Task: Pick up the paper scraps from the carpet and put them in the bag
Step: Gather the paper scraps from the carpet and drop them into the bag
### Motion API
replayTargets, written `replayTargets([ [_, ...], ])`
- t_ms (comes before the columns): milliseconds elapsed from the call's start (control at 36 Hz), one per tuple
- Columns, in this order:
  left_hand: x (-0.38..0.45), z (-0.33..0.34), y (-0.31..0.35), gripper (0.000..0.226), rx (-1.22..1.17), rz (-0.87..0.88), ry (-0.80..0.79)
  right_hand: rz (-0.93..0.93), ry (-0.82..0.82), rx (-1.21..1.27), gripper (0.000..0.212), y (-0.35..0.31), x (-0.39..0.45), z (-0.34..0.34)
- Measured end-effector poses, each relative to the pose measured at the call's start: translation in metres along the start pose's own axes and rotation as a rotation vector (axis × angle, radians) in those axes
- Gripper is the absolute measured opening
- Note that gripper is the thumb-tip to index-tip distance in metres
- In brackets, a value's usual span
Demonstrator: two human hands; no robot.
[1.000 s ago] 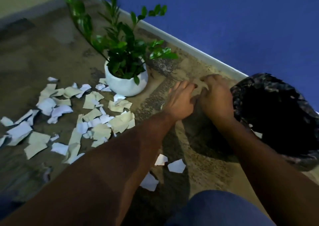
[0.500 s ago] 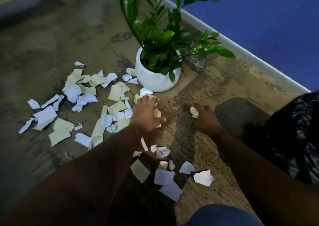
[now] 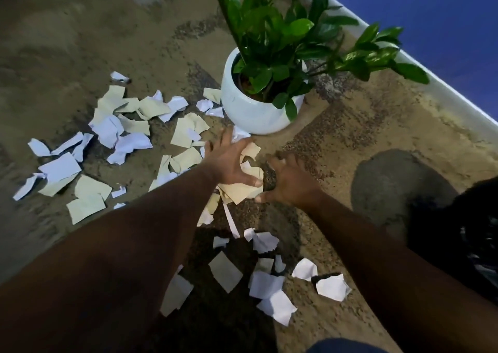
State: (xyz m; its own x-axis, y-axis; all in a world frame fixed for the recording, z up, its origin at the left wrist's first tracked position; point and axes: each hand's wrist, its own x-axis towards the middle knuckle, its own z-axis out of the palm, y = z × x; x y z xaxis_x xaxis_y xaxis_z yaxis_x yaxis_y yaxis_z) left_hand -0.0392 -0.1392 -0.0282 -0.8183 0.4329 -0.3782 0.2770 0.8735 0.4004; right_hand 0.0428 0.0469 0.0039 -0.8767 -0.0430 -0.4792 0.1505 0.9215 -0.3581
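White and cream paper scraps (image 3: 113, 134) are still lying all over the carpet (image 3: 80, 42), so we are only starting. Our left hand (image 3: 231, 164) is pressing spread fingers on a pile. Our right hand (image 3: 288, 182), open and curved, is touching its edge. The bag (image 3: 463, 234) is waiting at the right.

Both hands reach down to the carpet (image 3: 377, 142) in front of a white pot (image 3: 250, 115) with a green plant (image 3: 285, 37). The left hand (image 3: 229, 161), fingers spread, presses on cream scraps (image 3: 242, 191); the right hand (image 3: 289, 181), fingers spread and bent, touches their edge. More scraps lie scattered left and near. A dark bag (image 3: 469, 234) sits at the right edge, and a blue wall (image 3: 431, 7) rises behind.
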Motion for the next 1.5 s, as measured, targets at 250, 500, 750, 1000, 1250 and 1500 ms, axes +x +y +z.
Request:
replayTargets([
  [250, -0.005, -0.008, -0.015, 0.14, 0.077, 0.168, -0.078, 0.036, 0.061, -0.115, 0.121, -0.021, 0.003, 0.012],
  [500, -0.04, 0.003, -0.024, 0.117, 0.201, 0.305, -0.025, -0.019, 0.198, -0.164, 0.097, -0.044, 0.0, 0.034],
  [750, -0.067, 0.012, -0.009, 0.058, 0.171, 0.32, 0.059, -0.076, 0.238, 0.066, 0.085, -0.052, -0.018, 0.04],
  [1000, -0.09, 0.008, 0.03, 0.017, 0.029, 0.265, 0.115, -0.094, 0.184, 0.12, 0.027, -0.042, -0.038, 0.03],
  [1250, -0.094, -0.019, 0.075, 0.013, 0.006, 0.271, 0.161, -0.068, 0.239, 0.134, 0.017, -0.029, -0.07, -0.018],
  [1500, -0.101, -0.072, 0.156, 0.008, 0.027, 0.389, 0.293, -0.077, 0.452, 0.036, 0.004, -0.005, -0.123, -0.095],
])
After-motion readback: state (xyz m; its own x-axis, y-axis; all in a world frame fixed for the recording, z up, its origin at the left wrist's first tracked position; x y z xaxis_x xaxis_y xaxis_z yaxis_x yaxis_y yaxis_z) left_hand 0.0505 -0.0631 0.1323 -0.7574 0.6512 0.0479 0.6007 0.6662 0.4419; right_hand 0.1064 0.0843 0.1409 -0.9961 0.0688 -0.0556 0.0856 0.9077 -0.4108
